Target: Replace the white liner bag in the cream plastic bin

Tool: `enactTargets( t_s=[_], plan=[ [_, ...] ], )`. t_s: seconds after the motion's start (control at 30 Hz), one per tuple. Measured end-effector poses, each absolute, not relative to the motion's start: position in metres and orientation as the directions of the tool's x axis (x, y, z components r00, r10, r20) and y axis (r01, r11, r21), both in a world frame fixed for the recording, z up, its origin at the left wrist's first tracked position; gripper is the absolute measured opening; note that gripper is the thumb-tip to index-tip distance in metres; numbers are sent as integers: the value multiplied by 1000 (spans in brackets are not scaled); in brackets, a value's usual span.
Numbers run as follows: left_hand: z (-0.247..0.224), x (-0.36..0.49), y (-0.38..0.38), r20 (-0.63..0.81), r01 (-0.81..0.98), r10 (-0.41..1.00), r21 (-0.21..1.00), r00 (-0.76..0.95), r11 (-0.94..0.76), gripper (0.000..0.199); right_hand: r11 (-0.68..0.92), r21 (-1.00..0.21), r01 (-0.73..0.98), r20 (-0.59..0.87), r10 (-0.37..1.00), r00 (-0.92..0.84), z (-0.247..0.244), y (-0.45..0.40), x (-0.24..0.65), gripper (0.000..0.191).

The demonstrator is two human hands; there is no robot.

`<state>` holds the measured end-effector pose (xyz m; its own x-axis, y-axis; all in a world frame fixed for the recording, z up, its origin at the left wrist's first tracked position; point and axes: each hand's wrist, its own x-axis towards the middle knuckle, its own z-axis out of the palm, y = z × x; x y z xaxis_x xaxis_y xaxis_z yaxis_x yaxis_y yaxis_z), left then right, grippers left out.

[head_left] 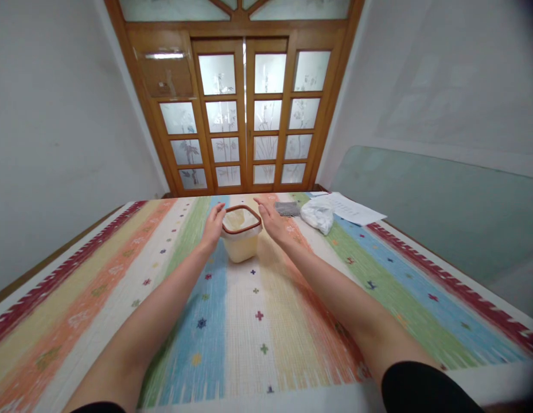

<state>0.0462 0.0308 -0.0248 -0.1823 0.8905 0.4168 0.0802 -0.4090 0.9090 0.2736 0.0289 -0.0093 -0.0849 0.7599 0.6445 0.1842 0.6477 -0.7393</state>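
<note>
A small cream-coloured bin [241, 248] with a brown rim and a pale liner bag folded over its edge stands upright on the striped tablecloth. My left hand [213, 225] is at the left side of its rim, fingers stretched forward. On the opposite side my right hand [271, 221] has its fingers extended and the palm turned toward the bin. Both hands are close beside the rim; whether they touch it I cannot tell. Neither hand is wrapped round anything.
Right of the bin lie a folded grey cloth [287, 209], a crumpled white plastic bag [318, 215] and printed paper sheets [356, 210]. The tablecloth [244, 321] has coloured stripes. Wooden doors [244, 115] with glass panes stand beyond the table, walls on both sides.
</note>
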Motion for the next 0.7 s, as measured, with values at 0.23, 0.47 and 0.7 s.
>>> enactTargets(
  t_s=[0.23,0.47,0.7],
  plan=[
    [-42,74,24,408,-78,898,902,-164,-424,42,453,-869,-198,485,860,-160,-37,42,255,62],
    [-25,61,44,330,-232,944,919,17,-318,47,473,-858,-202,482,876,4,-59,17,242,71],
    [6,27,63,177,-124,960,980,216,-153,66,382,-923,-43,374,919,124,-62,30,277,65]
  ],
)
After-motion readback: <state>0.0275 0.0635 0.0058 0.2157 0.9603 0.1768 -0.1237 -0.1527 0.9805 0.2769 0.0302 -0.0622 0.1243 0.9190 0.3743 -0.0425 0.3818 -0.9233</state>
